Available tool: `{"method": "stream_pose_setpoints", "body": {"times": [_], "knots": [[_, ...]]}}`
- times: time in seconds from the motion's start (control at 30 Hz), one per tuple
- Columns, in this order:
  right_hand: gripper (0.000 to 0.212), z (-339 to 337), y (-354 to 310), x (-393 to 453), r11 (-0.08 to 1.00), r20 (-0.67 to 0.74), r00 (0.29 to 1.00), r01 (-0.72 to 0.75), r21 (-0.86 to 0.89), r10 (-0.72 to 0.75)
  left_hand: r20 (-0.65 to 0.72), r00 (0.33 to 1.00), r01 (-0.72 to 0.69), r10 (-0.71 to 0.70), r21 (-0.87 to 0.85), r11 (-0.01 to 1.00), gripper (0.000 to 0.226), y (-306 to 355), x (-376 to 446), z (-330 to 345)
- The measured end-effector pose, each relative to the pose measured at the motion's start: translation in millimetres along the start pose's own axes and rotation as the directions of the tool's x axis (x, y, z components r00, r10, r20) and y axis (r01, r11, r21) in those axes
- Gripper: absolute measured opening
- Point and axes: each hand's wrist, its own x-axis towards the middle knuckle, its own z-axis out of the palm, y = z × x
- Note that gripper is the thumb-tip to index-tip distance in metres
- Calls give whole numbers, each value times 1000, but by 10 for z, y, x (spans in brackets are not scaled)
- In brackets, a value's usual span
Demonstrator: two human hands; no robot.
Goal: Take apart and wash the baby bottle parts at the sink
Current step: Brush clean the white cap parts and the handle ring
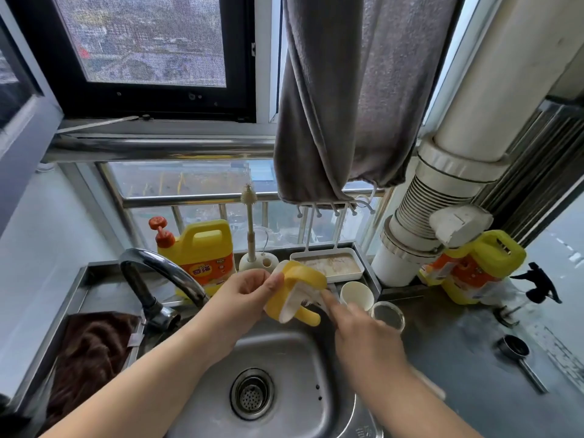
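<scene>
Above the steel sink [303,352], my left hand [243,295] grips a yellow bottle collar with handles [297,290], tilted, its white inside facing me. My right hand [360,330] holds a brush whose blurred bristle end [317,300] sits inside the collar's opening; its pale handle [429,384] sticks out behind my wrist. A clear glass bottle body [388,315] and a white cup [356,294] stand on the counter just right of the sink.
The faucet [158,273] arches at the left, no water visible. A yellow detergent jug [202,251], a brush stand [252,248] and a white drying tray [331,267] line the back. A brown cloth [91,352] lies left; another jug [474,270] and a metal scoop [518,355] sit right.
</scene>
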Motion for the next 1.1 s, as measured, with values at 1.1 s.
{"method": "stream_pose_setpoints", "body": {"times": [1.1], "knots": [[24, -209, -57, -77, 38, 714, 677, -720, 692, -176, 105, 994, -1, -9, 95, 995, 27, -119, -5, -121]]}}
